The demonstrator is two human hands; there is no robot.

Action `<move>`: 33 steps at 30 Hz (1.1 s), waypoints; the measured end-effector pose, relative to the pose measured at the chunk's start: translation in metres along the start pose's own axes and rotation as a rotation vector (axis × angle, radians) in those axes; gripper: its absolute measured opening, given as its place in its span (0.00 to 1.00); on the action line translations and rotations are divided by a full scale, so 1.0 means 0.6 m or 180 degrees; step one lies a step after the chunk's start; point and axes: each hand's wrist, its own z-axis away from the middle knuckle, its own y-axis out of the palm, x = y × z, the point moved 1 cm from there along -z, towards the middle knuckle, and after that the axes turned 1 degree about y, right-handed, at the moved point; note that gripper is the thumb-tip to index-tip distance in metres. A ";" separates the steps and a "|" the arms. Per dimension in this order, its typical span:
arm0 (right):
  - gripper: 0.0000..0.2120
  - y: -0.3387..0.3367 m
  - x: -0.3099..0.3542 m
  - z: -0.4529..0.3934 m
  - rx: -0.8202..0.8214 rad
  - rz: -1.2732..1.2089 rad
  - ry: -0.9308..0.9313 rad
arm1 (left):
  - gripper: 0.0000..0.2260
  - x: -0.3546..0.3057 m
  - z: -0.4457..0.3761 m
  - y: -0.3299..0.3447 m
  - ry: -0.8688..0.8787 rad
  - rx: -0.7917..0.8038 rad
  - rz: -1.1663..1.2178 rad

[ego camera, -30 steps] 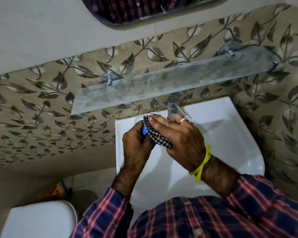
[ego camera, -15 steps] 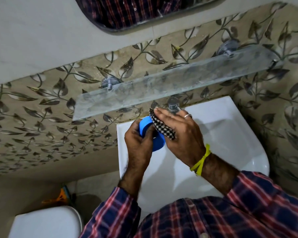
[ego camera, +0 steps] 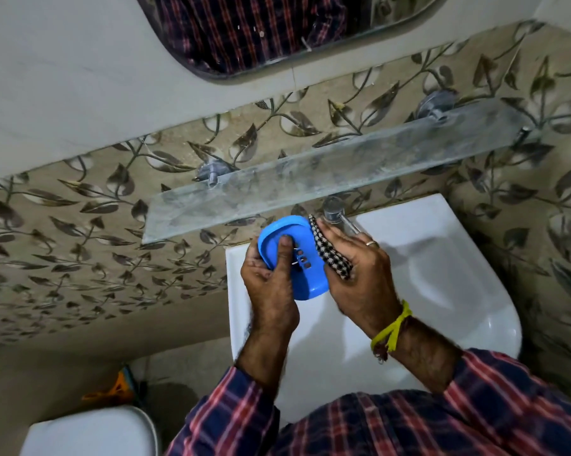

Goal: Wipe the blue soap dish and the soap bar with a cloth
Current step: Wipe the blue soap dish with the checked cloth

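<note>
The blue soap dish (ego camera: 302, 251) is held tilted over the back left corner of the white washbasin (ego camera: 425, 291), its inside with drain holes facing me. My left hand (ego camera: 271, 284) grips it from the left, thumb inside the dish. My right hand (ego camera: 356, 274) holds a black-and-white checked cloth (ego camera: 330, 255) against the dish's right edge. No soap bar is in view.
A chrome tap (ego camera: 335, 210) stands just behind my right hand. Above it a cloudy glass shelf (ego camera: 327, 179) juts out from the leaf-patterned tiled wall. A mirror (ego camera: 261, 31) hangs higher up. A white toilet cistern (ego camera: 90, 432) sits at lower left.
The dish has come out from under my hands and turned its inside towards me. The cloth has slid from on top of the dish to its right edge.
</note>
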 end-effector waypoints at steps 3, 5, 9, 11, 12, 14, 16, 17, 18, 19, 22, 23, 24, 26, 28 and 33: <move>0.28 -0.003 -0.001 0.016 0.0217 0.0249 -0.0271 | 0.07 -0.006 -0.024 -0.004 -0.0026 -0.0126 0.0147; 0.28 -0.011 -0.004 0.020 0.0312 0.0301 -0.0253 | 0.08 -0.007 -0.026 -0.003 -0.0047 -0.0110 0.0189; 0.27 -0.004 0.003 -0.005 0.0199 0.0138 -0.0135 | 0.06 0.011 -0.002 0.006 -0.0320 -0.0151 0.0309; 0.26 -0.008 -0.004 0.007 0.0350 0.0255 -0.0343 | 0.05 0.007 -0.018 0.001 -0.0203 -0.0212 0.0404; 0.25 -0.013 -0.012 0.019 0.0439 0.0279 -0.0393 | 0.05 0.001 -0.028 -0.002 -0.0107 -0.0254 0.0404; 0.27 -0.020 -0.025 0.031 0.0513 0.0168 -0.0243 | 0.08 -0.003 -0.033 -0.004 -0.0003 -0.0314 0.0285; 0.27 -0.012 -0.029 0.024 0.0350 0.0101 -0.0119 | 0.10 0.004 -0.019 0.002 -0.0089 -0.0375 0.0187; 0.27 -0.007 -0.026 0.020 0.0274 0.0109 -0.0143 | 0.09 0.009 -0.013 0.006 -0.0148 -0.0417 0.0187; 0.26 -0.004 -0.023 0.019 0.0247 0.0104 -0.0183 | 0.07 0.012 -0.011 0.009 -0.0186 -0.0455 0.0204; 0.27 -0.004 -0.023 0.021 0.0269 0.0101 -0.0220 | 0.06 0.013 -0.012 0.011 -0.0190 -0.0476 0.0224; 0.31 -0.011 -0.035 0.035 0.0444 0.0213 -0.0244 | 0.05 0.012 -0.019 0.012 -0.0129 -0.0561 0.0233; 0.32 -0.011 -0.041 0.040 0.0466 0.0276 -0.0218 | 0.05 0.013 -0.018 0.012 -0.0112 -0.0611 0.0223; 0.32 -0.010 -0.045 0.045 0.0463 0.0320 -0.0198 | 0.05 0.015 -0.016 0.012 -0.0100 -0.0659 0.0237; 0.32 -0.008 -0.049 0.057 0.0445 0.0384 -0.0211 | 0.04 0.014 -0.016 0.012 -0.0080 -0.0793 0.0308; 0.30 -0.007 -0.051 0.073 0.0559 0.0384 -0.0371 | 0.04 0.005 -0.026 0.013 -0.0035 -0.1009 0.0370; 0.28 -0.008 -0.066 0.070 0.0579 0.0112 0.0128 | 0.05 -0.003 -0.028 0.015 0.0034 -0.1164 0.0117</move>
